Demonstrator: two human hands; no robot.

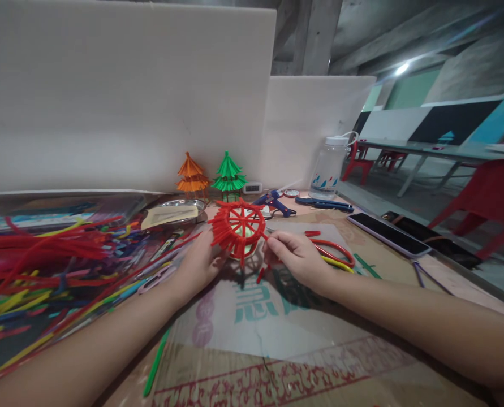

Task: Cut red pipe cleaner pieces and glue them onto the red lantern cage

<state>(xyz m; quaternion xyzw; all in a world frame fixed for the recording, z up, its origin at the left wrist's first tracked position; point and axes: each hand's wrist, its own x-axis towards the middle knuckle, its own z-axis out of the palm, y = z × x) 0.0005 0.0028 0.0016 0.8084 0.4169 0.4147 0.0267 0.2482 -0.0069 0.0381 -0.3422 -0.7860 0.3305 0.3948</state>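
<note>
A red wheel-like frame of fuzzy pipe cleaners [241, 223], with spokes inside a ring and a fringe of short strips along its left side, is held up over the table. My left hand [207, 257] grips it from the left, with its fingertips partly hidden behind the fringe. On the right, my right hand [294, 257] pinches a red pipe-cleaner end at the ring's lower right edge. A short red piece [261, 275] lies below, between the hands. Behind the frame stand an orange pipe-cleaner tower [191, 174] and a green one [228, 174].
Many coloured pipe cleaners [43, 265] are heaped at left. A metal dish [198, 209], blue glue gun [272, 200], blue pliers [323, 203] and clear bottle [330, 167] stand behind. A phone [387, 233] lies right, beyond a red loop [347, 255]. White panels [124, 96] rise behind.
</note>
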